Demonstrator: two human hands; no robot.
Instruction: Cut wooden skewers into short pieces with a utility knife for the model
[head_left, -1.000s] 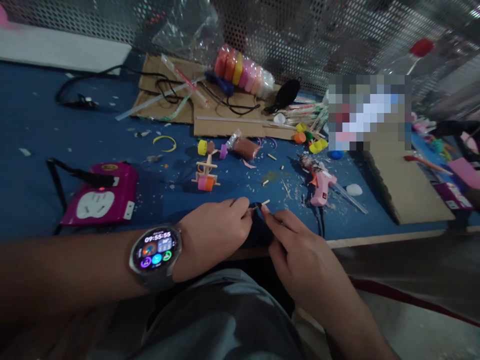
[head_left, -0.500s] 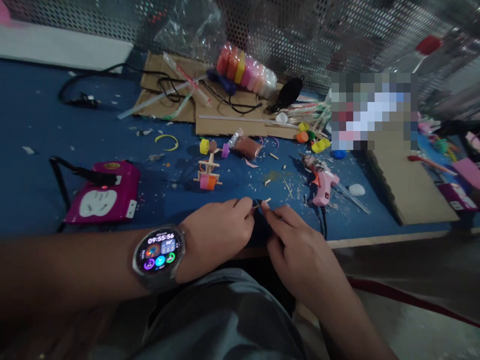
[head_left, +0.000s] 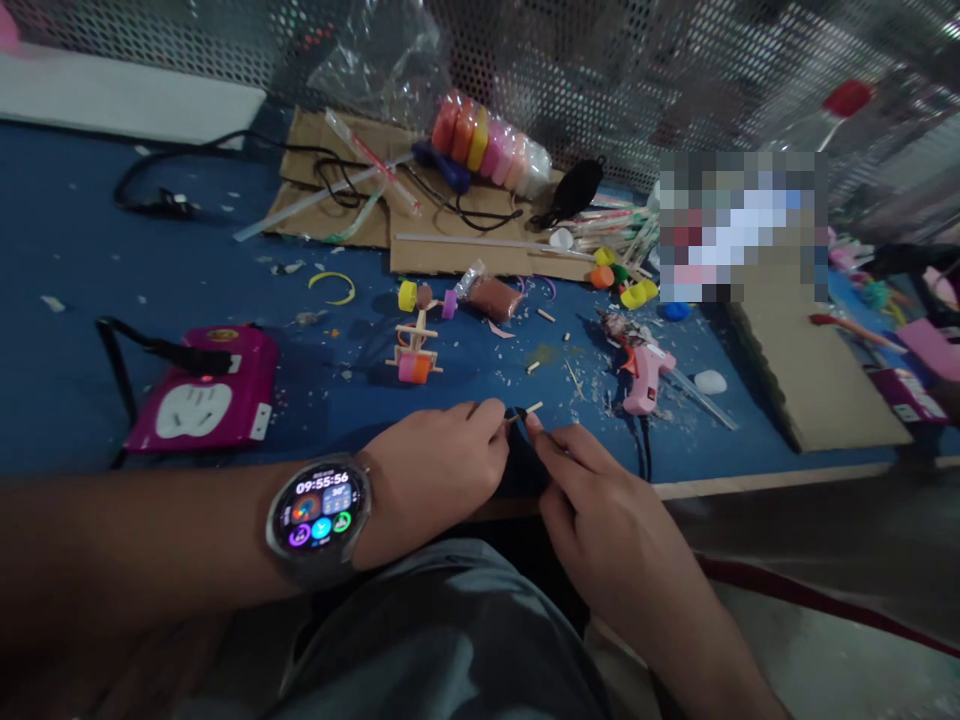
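Note:
My left hand (head_left: 435,470), with a smartwatch (head_left: 319,510) on its wrist, is closed in a pinch on a small thin wooden stick (head_left: 526,410) near the front edge of the blue table (head_left: 67,260). My right hand (head_left: 600,500) meets it fingertip to fingertip and pinches the same stick, together with a small dark piece I cannot make out. Behind the hands stands a little model (head_left: 414,352) of wooden sticks with pink and orange caps.
A pink glue gun (head_left: 643,375) lies to the right among scraps. A magenta power strip (head_left: 202,395) sits at the left. Cardboard sheets (head_left: 814,375), coloured bottle caps (head_left: 634,290), a stack of clay tubs (head_left: 487,145), straws and black cables lie further back. A perforated metal screen stands behind.
Almost nothing differs; both hands keep their pinch on the stick, with only slight finger shifts and a small camera drift.

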